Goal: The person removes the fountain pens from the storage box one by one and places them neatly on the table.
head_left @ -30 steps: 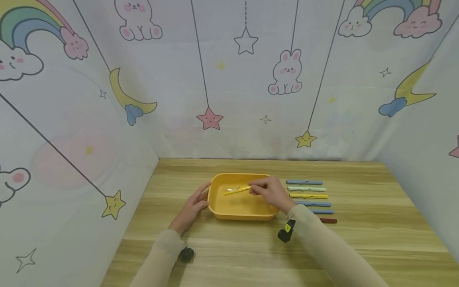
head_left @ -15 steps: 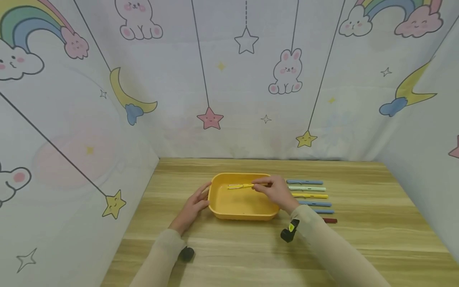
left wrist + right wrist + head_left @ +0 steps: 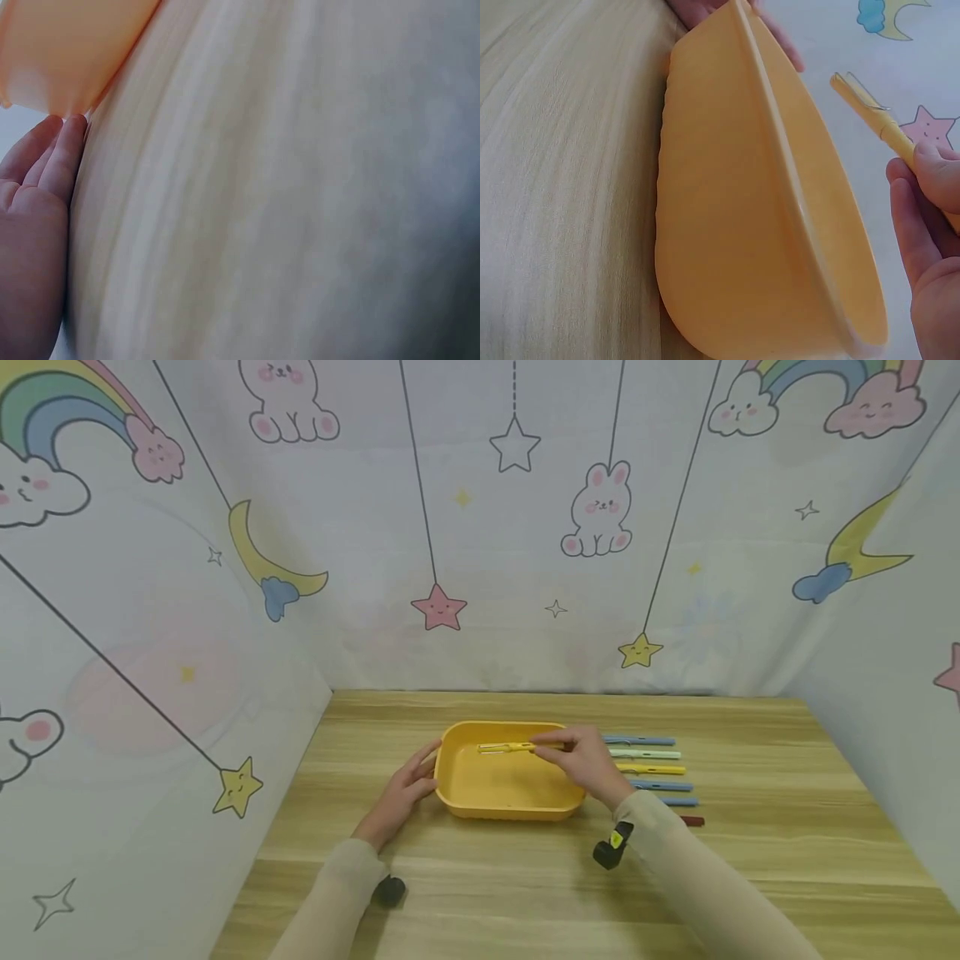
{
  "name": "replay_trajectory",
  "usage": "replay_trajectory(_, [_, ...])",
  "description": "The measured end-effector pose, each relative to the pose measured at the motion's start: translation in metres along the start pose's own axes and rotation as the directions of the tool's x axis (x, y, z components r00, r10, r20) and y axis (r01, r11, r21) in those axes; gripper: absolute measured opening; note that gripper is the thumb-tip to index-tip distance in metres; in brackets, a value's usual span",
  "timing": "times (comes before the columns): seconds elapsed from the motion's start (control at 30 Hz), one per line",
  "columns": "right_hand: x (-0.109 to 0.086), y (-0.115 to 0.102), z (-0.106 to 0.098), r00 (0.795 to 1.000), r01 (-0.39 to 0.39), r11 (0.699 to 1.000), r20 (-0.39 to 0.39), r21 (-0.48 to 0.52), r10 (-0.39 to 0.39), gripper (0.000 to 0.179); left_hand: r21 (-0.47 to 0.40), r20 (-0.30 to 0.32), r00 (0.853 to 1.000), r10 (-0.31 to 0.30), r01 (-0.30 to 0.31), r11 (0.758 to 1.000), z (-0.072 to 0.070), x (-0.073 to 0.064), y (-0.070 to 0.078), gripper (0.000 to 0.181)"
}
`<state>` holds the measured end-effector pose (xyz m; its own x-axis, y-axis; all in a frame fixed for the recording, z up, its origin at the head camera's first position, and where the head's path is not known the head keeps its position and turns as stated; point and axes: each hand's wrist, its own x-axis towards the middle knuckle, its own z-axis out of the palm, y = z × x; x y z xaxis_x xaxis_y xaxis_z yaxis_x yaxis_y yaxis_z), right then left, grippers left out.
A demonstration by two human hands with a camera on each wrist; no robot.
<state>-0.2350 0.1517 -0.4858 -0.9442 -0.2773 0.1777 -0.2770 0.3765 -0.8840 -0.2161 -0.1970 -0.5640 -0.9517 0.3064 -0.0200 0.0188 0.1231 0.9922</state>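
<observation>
A yellow pen [image 3: 506, 747] with a silver wire clip is pinched between the thumb and fingers of my right hand [image 3: 590, 768]. The pen lies nearly level above the yellow plastic tub [image 3: 510, 813], its clip end toward the left. From the right wrist view, the pen [image 3: 866, 109] is clear of the tub's rim, and part of it is hidden in the fingers. My left hand [image 3: 397, 797] rests at the tub's left side with fairly straight fingers. In the left wrist view those fingertips [image 3: 73, 124] touch the tub's outer wall [image 3: 67, 60].
Right of the tub lies a row of pens: a blue pen [image 3: 645, 741], a pale green pen [image 3: 652, 755], a yellow pen [image 3: 660, 770], two more blue ones and a dark red pen [image 3: 693, 821]. Printed cloth walls [image 3: 480, 652] enclose the wooden table [image 3: 480, 893].
My right hand has shifted a little to the right with the yellow pen, which has turned from slanted to nearly level. My left hand and the tub have stayed in place.
</observation>
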Motion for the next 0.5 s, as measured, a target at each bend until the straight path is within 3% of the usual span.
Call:
replay_trajectory(0.3, [-0.010,-0.001,-0.019,0.999,0.030,0.999,-0.041,0.041,-0.028,0.022,-0.013,0.020,1.000,0.021,-0.021,1.000,0.000,0.005,0.003,0.066])
replay_trajectory(0.5, [-0.021,0.003,-0.034,0.997,-0.020,0.998,-0.071,0.060,0.024,0.023,-0.011,0.015,1.000,0.024,-0.024,1.000,0.000,0.001,0.000,0.067])
